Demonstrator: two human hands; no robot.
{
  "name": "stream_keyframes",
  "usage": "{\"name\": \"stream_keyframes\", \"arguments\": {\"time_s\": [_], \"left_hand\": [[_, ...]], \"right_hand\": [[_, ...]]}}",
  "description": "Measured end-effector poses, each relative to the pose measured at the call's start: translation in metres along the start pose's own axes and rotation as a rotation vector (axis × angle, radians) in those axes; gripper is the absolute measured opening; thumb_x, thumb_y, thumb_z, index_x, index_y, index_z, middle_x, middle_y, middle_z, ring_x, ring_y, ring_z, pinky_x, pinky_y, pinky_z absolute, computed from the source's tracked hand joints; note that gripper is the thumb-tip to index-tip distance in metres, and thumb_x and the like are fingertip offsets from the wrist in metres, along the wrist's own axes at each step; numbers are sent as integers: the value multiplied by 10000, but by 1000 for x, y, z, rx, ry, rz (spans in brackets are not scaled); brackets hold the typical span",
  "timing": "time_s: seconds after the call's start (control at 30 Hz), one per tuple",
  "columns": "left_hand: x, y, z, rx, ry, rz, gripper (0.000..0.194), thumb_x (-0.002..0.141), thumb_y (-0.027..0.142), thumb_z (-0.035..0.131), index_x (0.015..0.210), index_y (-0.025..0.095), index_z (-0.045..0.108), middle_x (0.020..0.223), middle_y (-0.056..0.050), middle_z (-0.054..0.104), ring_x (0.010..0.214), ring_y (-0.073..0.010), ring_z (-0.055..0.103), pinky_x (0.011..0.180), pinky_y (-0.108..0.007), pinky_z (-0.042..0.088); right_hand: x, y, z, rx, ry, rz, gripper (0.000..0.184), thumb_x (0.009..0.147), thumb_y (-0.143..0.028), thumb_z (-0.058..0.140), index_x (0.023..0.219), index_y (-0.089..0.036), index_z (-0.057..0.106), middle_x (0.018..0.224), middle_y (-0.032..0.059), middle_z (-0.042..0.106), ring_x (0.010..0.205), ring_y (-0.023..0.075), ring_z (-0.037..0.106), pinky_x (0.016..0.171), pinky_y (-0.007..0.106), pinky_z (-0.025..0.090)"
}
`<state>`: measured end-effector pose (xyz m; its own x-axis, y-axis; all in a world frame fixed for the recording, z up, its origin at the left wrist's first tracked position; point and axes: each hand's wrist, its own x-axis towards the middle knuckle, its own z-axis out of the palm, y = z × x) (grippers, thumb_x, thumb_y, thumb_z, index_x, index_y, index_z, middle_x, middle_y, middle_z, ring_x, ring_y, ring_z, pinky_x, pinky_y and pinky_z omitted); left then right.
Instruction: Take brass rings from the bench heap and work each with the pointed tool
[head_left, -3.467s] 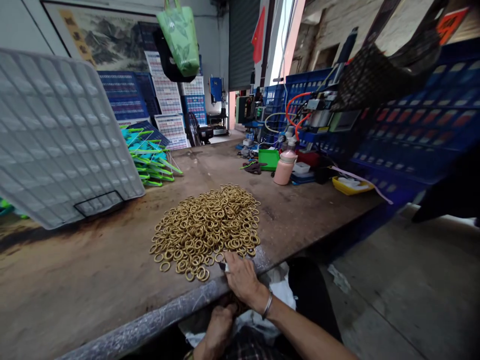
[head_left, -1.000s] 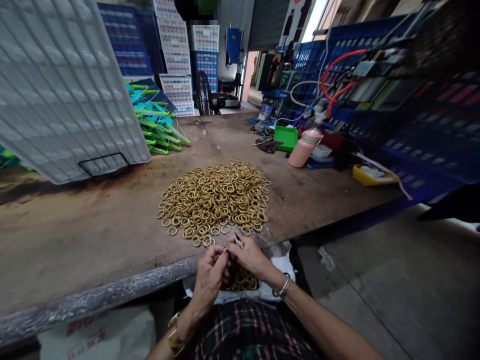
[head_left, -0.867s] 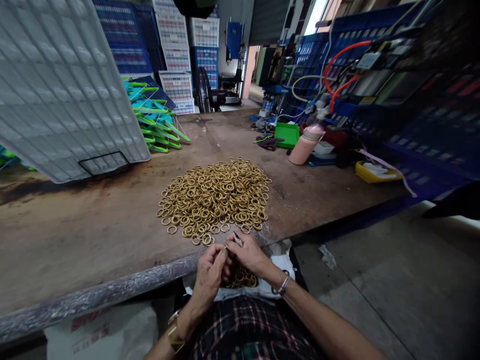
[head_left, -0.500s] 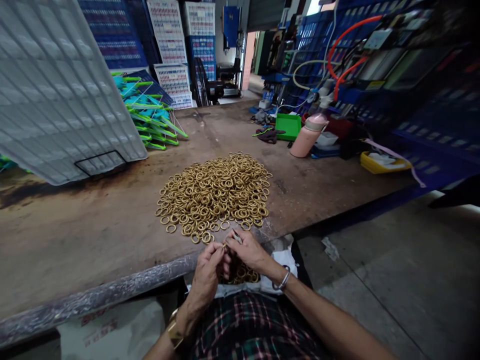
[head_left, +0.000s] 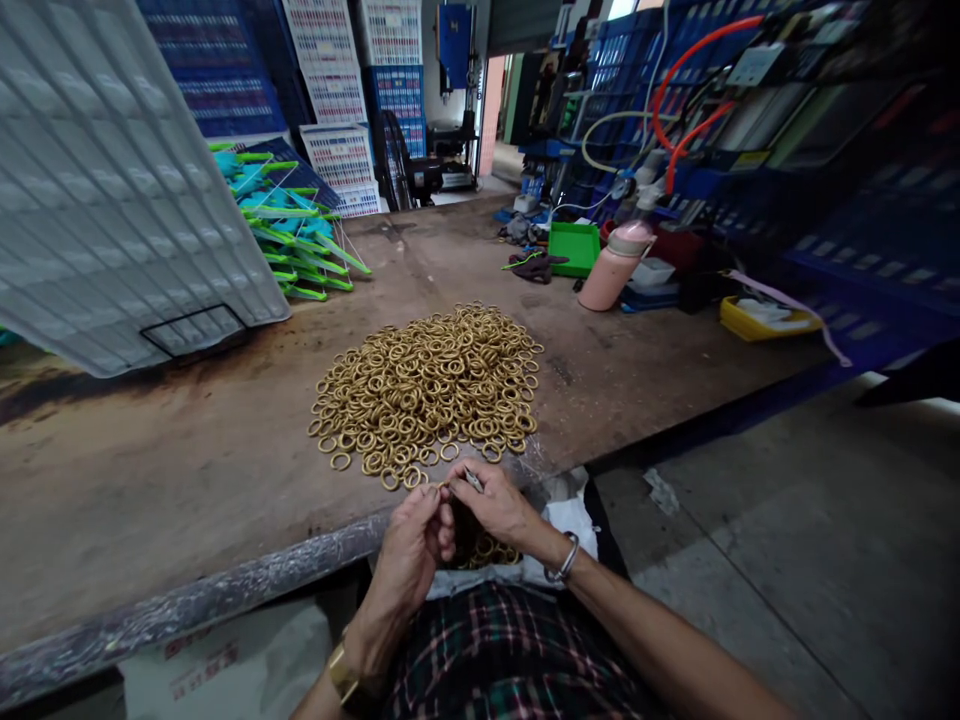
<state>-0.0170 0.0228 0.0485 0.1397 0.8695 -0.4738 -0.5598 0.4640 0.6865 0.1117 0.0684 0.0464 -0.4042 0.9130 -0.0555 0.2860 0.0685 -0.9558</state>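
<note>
A heap of gold-coloured rings lies on the table, just beyond my hands. Over the table's front edge, my left hand pinches a ring between thumb and forefinger. My right hand meets it at the fingertips, closed on a small grey metal tool with a narrow tip; its exact kind is too small to tell. Below both hands, an open white bag on my lap holds more gold-coloured rings, partly hidden by my hands.
To the left, a tilted white plastic crate stands beside green and turquoise frames. A pink bottle, a green tray and a yellow tray are at the right. The table's front edge is wrapped in plastic.
My left hand has shifted slightly left and turned, with its fingertips still meeting those of my right hand. The view has tilted a little; the heap looks the same.
</note>
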Motion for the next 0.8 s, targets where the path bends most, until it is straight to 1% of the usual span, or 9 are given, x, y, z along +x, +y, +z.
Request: {"name": "stream_keyframes", "arguments": {"time_s": [0.1, 0.17, 0.23, 0.33, 0.4, 0.47, 0.6, 0.7, 0.8], "left_hand": [[-1, -2, -2, 281, 136, 153, 285, 732, 406, 585, 844, 160, 496, 577, 59, 477, 408, -44, 393, 376, -160, 314], [-1, -5, -5, 442, 226, 287, 295, 748, 378, 564, 944, 169, 495, 605, 52, 501, 429, -61, 427, 388, -171, 342], [0, -6, -9, 577, 256, 452, 298, 768, 324, 538, 1026, 182, 496, 683, 25, 549, 485, -79, 482, 424, -185, 379], [1, -5, -17, 828, 140, 696, 197, 785, 240, 509, 960, 187, 583, 824, -35, 628, 688, -133, 587, 607, -240, 465], [2, -4, -20, 964, 35, 785, 174, 790, 197, 496, 910, 191, 622, 864, -53, 660, 790, -162, 610, 716, -277, 470], [2, -2, -21, 1029, -13, 806, 193, 795, 175, 487, 922, 197, 631, 873, -56, 677, 800, -169, 620, 740, -286, 468], [1, 1, -20, 1032, 2, 770, 182, 790, 185, 507, 914, 200, 638, 849, -47, 681, 769, -164, 620, 719, -267, 458], [-1, 0, -19, 962, 44, 645, 138, 783, 226, 524, 854, 192, 637, 703, -13, 644, 617, -132, 578, 610, -234, 440], [-2, 0, -16, 799, 87, 461, 141, 782, 293, 524, 801, 176, 600, 590, 24, 559, 479, -95, 487, 486, -206, 389]], "right_hand": [[2, -1, 1, -22, -9, 66, 147, 793, -267, 442, 723, -172, 529, 585, -55, 421, 548, 80, 367, 519, 195, 292], [3, -2, 1, -13, -6, 117, 129, 771, -257, 449, 690, -175, 506, 554, -62, 379, 519, 77, 333, 495, 196, 266], [5, -3, 0, 40, -29, 172, 121, 753, -250, 452, 657, -180, 476, 524, -68, 353, 492, 72, 318, 477, 198, 255], [4, -2, -1, 169, -101, 273, 138, 758, -268, 425, 642, -195, 427, 468, -85, 297, 418, 62, 279, 424, 196, 224], [3, -2, -2, 256, -141, 363, 134, 761, -290, 408, 656, -208, 400, 447, -98, 267, 361, 55, 236, 377, 198, 176], [3, -3, -1, 334, -161, 448, 126, 754, -308, 411, 674, -213, 388, 461, -101, 304, 328, 45, 219, 349, 198, 145], [2, -6, -2, 357, -184, 512, 150, 762, -322, 405, 668, -205, 393, 510, -86, 383, 324, 37, 225, 343, 200, 153], [1, -8, -3, 173, -124, 361, 170, 776, -283, 408, 633, -192, 415, 502, -76, 361, 397, 53, 290, 395, 195, 214], [0, -8, -3, 21, -24, 167, 126, 789, -271, 438, 731, -178, 500, 584, -55, 430, 522, 70, 366, 488, 187, 284]]}}
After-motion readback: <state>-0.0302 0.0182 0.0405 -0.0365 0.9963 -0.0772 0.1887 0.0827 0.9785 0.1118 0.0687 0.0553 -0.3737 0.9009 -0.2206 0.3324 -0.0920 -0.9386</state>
